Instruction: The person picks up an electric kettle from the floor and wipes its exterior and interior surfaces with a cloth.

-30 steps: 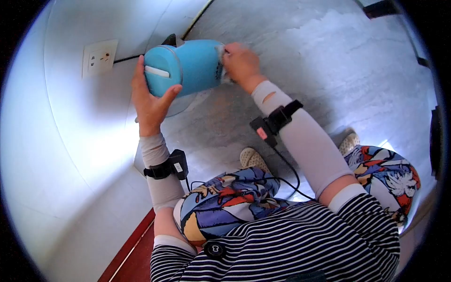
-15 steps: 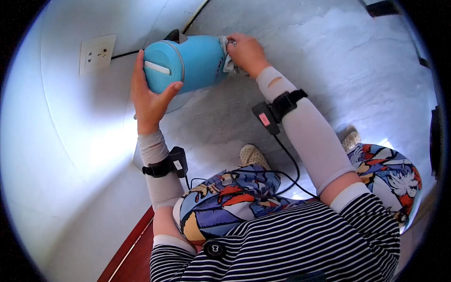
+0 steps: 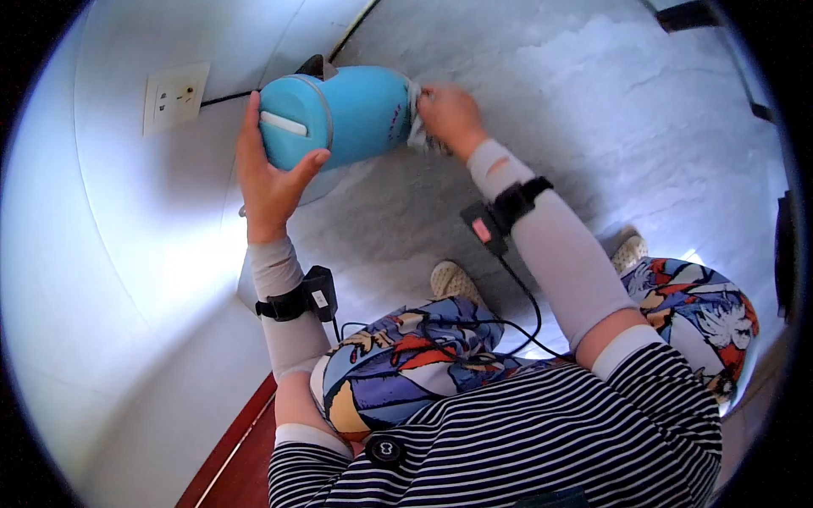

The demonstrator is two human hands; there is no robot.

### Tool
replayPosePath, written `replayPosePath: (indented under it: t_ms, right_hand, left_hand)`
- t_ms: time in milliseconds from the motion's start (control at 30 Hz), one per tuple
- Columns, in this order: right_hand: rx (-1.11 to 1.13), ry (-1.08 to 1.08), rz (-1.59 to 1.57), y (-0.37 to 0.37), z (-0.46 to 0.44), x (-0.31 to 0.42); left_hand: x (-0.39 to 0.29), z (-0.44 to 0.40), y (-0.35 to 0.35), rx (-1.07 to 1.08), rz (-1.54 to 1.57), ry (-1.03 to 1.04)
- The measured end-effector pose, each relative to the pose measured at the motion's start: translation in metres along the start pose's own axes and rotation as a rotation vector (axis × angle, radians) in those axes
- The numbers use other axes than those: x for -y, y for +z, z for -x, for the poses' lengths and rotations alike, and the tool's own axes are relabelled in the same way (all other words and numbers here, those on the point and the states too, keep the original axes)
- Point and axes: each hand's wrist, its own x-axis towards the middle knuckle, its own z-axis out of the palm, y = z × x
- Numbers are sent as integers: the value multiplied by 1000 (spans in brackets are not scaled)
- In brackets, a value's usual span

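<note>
A light blue cylindrical container [image 3: 360, 114] with a white strip on its rounded end lies tilted sideways near the wall. My left hand [image 3: 275, 182] grips that rounded end, thumb on the near side and fingers on the far left side. At the container's right end, my right hand [image 3: 453, 118] has its fingers closed on a crumpled pale cloth [image 3: 417, 131], which lies against that end. The fingertips of my right hand are partly hidden by the cloth.
A wall socket [image 3: 176, 97] is at the left, with a black cord [image 3: 229, 101] running from it behind the container. Grey marbled floor [image 3: 542, 102] spreads to the right. My shoes [image 3: 453, 279] and a red strip [image 3: 233, 449] are lower down.
My right hand with the cloth first moved up and right, then slightly down and right along the container's end. The left hand keeps its hold, and the container has barely shifted.
</note>
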Motion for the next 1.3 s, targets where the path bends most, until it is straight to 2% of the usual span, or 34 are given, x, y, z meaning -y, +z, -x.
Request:
replayPosePath:
  t_ms: [133,200,233,300,433,533,633,700,833,933,1000,1033,1067,1100,1133,1167,1233,1300]
  right_hand:
    - [-43,-154,95,-5,-43,-7]
    - [107,-43,136,-5,-38,-13]
    - [106,-42,137,-1,-31,-18]
    - [217,67,117,4,0,-19]
    - [368,124,74,30,32,-14]
    - [257,108,56,29,27,-16]
    - [175,33,30,-7,-15,-12]
    - [73,-128,13,-11,-34,-6]
    - [159,-77,34,-4,-22,-16]
    - [214,-17,49,0,6,-22]
    - [336,19,-11,-3,9,-22]
    - [340,20,-9,-3,10,-25]
    - [246,27,-18,-4,10,-29]
    - [151,34,-26,-3,10,-33]
    - [149,33,-26,-3,8,-36]
    - [97,3,-44,-9,8,-30]
    - [42,-27,-68,-19,7,-14]
    - [-26,-282,-160,-23,9,7]
  left_hand:
    - [-7,-2,-1,-7,-39,51]
    - [-10,-3,-1,-3,-55,26]
    - [-10,-3,0,-2,-54,27]
    - [-7,-2,3,-4,81,-35]
    - [3,-4,2,8,56,-10]
    - [1,1,0,0,3,20]
    - [-2,2,3,-5,-1,-3]
    - [-2,-1,1,-2,-97,74]
    - [-2,-5,-1,11,-79,70]
    - [10,-5,-8,84,49,66]
    - [12,-6,-19,230,47,25]
    - [11,-6,-22,273,76,22]
    - [5,-6,-25,271,77,20]
    - [-1,-7,-27,280,21,54]
    - [-8,-7,-28,291,-38,90]
    - [-14,-5,-28,291,-39,93]
    - [-27,-2,-23,224,-236,102]
    - [-30,-3,-11,151,-256,54]
